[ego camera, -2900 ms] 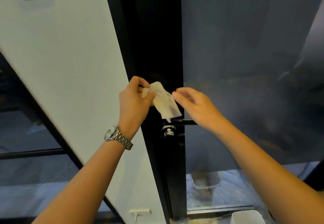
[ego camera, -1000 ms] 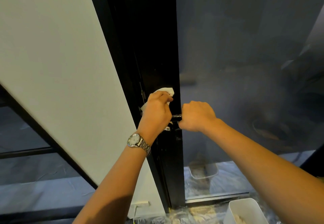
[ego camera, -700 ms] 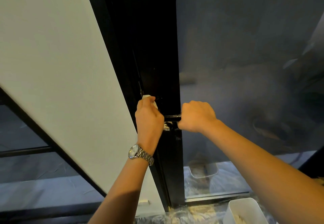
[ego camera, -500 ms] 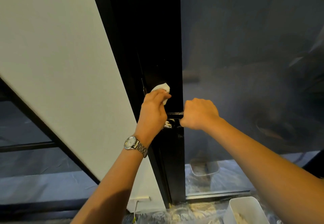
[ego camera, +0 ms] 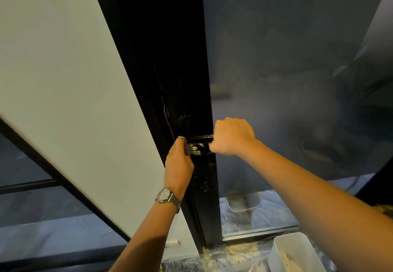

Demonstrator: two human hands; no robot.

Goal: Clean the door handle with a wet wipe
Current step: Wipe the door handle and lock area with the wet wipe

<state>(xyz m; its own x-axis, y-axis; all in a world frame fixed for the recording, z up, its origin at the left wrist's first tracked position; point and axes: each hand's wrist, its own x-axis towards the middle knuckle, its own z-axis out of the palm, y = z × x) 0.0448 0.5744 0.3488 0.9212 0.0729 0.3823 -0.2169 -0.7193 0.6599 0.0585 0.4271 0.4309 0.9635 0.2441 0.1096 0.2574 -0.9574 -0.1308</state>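
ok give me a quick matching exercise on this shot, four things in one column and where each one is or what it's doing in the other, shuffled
Things:
1. left hand
2. right hand
3. wristwatch
4. white tub

Places or states:
A. standing at the lower right of the view
B. gripping the outer end of the door handle
C. worn just behind the left hand
D. holding the wet wipe at the frame end of the door handle

Pairs: 1-D, 2-B, 3-C, 4-A
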